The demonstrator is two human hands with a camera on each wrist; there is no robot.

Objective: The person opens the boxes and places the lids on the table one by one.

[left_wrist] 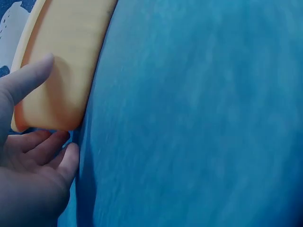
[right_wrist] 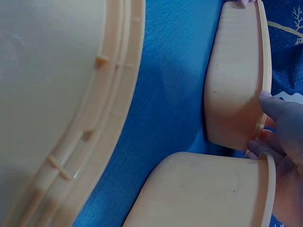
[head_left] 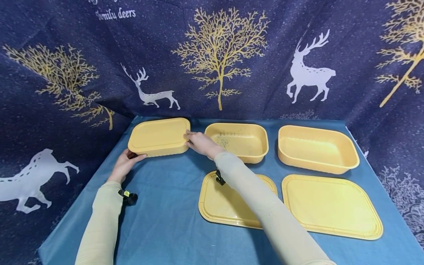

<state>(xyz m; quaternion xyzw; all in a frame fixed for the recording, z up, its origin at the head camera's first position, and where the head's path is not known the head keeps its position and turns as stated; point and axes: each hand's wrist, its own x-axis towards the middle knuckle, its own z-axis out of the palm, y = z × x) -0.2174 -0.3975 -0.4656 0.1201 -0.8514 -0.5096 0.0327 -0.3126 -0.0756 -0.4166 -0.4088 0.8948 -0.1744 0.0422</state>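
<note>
A yellow plastic box with its lid on stands at the back left of the table. My left hand is at its near left corner. In the left wrist view the thumb stretches across the front wall, while the relaxed fingers lie by the end wall. At the box's right end, my right hand grips the lid's rim. The right wrist view shows its thumb on that rim and the other fingers bent round the end, partly hidden.
Two open yellow boxes, one in the middle and one at right, stand along the back. Before them lie two flat yellow lids, a middle one partly under my right forearm and a right one. A patterned curtain hangs behind.
</note>
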